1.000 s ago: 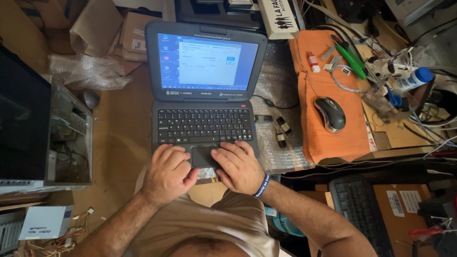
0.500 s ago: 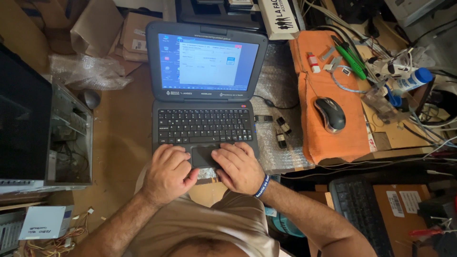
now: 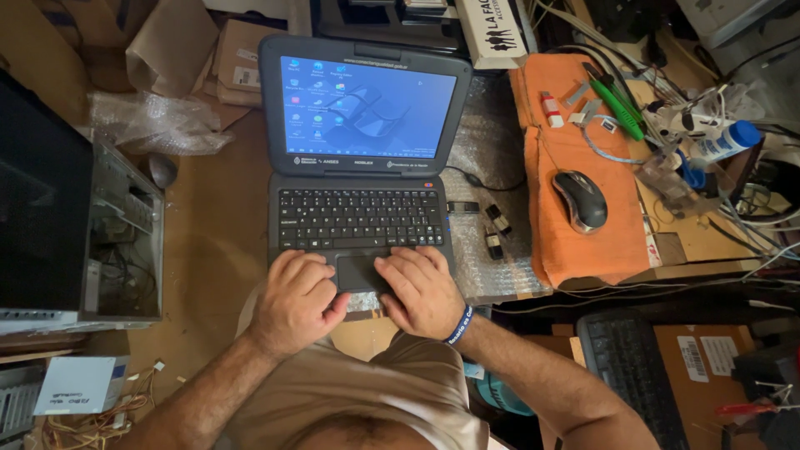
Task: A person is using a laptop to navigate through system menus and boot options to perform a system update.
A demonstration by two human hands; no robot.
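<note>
Under my palms sits the small dark-grey plastic laptop [image 3: 360,175], at the near edge of the brown wooden desk [image 3: 218,250], almost against my lap. My left hand [image 3: 296,300] rests loosely curled on the palm rest left of the touchpad [image 3: 360,272], gripping nothing; my right hand [image 3: 417,292], with a blue wristband, lies flat with fingers spread, fingertips on the touchpad's right edge, likewise closed on nothing. Its black keyboard [image 3: 360,218] lies just beyond my knuckles, and past that the lid stands open with a blue desktop screen [image 3: 367,107] facing me. The machine's long axis runs left to right across the desk; its hinge points away from me, its front edge toward my belly. It sits on a sheet of clear bubble wrap [image 3: 492,250], which looks slippery to me, and the front edge seems to overhang the desk slightly, so a heavy lean on the palm rest could, I judge, tip or slide it toward my lap. A thin black cable [image 3: 479,180] leaves its right side; a snag there could drag it. Further right, a black and silver mouse [image 3: 581,200] lies on an orange cloth [image 3: 575,242]; to my left stands an open computer case [image 3: 108,242].
</note>
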